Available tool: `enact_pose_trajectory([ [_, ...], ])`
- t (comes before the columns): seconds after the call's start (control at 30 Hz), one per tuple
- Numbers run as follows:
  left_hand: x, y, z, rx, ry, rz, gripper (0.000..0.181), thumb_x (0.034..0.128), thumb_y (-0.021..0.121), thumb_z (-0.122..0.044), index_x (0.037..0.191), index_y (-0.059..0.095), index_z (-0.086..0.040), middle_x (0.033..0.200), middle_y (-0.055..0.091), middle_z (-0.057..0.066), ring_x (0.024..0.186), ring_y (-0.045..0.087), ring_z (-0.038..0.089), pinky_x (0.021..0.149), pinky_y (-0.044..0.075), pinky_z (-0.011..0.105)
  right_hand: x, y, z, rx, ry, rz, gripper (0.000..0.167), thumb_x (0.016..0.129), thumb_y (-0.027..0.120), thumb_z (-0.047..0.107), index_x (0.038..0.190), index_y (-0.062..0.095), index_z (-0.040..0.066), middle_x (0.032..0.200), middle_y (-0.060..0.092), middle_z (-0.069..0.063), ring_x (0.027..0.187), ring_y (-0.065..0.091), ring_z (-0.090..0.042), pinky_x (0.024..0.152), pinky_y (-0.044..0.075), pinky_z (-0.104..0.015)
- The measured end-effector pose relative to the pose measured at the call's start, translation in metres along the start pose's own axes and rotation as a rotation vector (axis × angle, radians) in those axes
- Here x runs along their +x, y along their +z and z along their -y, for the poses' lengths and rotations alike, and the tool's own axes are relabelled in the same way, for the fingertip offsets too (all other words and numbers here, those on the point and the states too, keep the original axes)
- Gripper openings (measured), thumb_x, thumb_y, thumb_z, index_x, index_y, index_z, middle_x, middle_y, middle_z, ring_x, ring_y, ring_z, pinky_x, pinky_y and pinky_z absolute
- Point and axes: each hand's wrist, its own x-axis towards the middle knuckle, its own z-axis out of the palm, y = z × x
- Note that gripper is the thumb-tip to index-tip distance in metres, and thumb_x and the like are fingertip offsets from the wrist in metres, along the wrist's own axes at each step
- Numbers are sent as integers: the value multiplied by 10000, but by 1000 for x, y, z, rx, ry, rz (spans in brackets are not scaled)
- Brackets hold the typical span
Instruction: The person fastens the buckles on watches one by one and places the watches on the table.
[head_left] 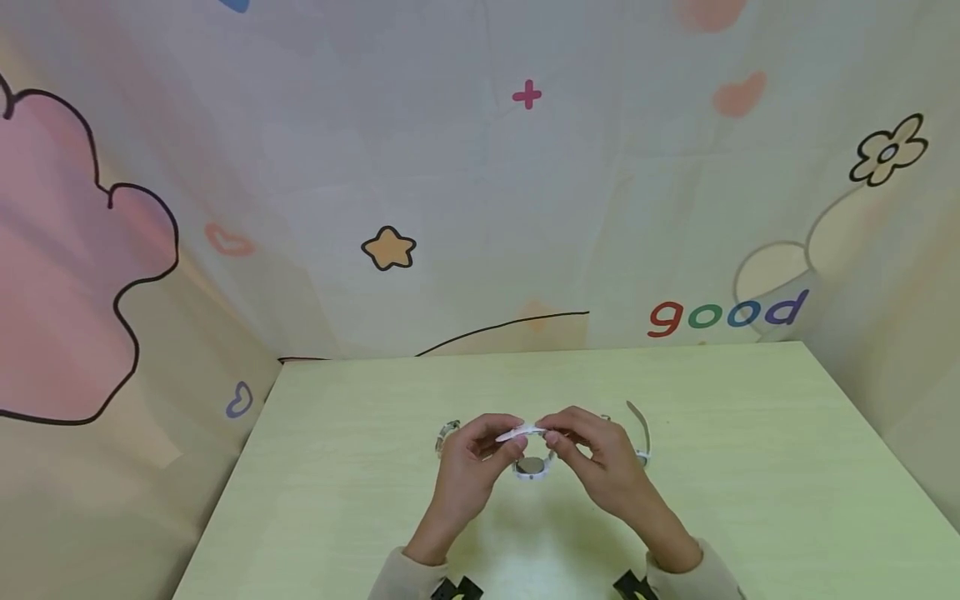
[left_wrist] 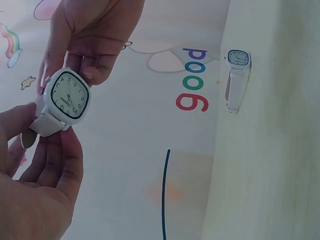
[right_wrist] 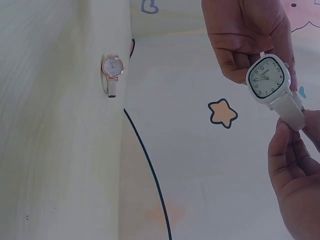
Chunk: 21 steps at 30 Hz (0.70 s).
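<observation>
A white wristwatch (head_left: 531,468) with a rounded-square dial hangs between both hands above the table. The left wrist view shows its black-rimmed numbered dial (left_wrist: 68,97), and the right wrist view shows its white strap (right_wrist: 288,111) looping behind the case. My left hand (head_left: 472,467) pinches one side of the strap between thumb and fingers. On the other side, my right hand (head_left: 600,462) pinches the strap near its end. Fingers hide where the strap ends meet, so I cannot tell whether they are fastened.
Left of the hands stands a rose-gold-rimmed round watch (right_wrist: 113,67) on the pale table (head_left: 337,483). Another white square watch (left_wrist: 239,59) lies to the right, its strap (head_left: 641,421) curving upward. A patterned cloth (head_left: 480,192) forms the back wall.
</observation>
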Motion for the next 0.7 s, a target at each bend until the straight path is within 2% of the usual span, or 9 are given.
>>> enact_pose_trajectory([
  [0.13,0,1,-1,-30,25,-7,197,930,678,-153,1066,694,-11,949,688,250,785,687,92,770,596,371,-3,0,0,23,26,-15,240,915,633,-31,1090,693,123,976,705,27,842,657,-69,808,569,-206],
  [0.33,-2,4,-1,18,-17,-30,167,925,684,-184,1029,708,-56,898,701,205,767,685,121,739,577,274,-3,-1,-3,-33,-14,22,211,931,615,-19,1063,694,125,975,681,48,758,625,-82,711,550,-193],
  [0.43,-1,5,0,16,-37,-27,167,927,681,-186,1033,705,-59,938,695,217,772,687,135,746,580,275,-2,-1,-3,-38,-27,17,206,930,607,-36,1055,691,104,955,667,39,728,602,-78,660,536,-194],
  [0.7,3,5,0,-2,-51,-69,174,925,691,-205,1056,708,-92,1017,708,163,850,701,84,717,595,267,-5,3,0,25,61,-26,317,923,637,-9,1228,624,79,948,694,-43,784,661,-128,664,582,-238],
])
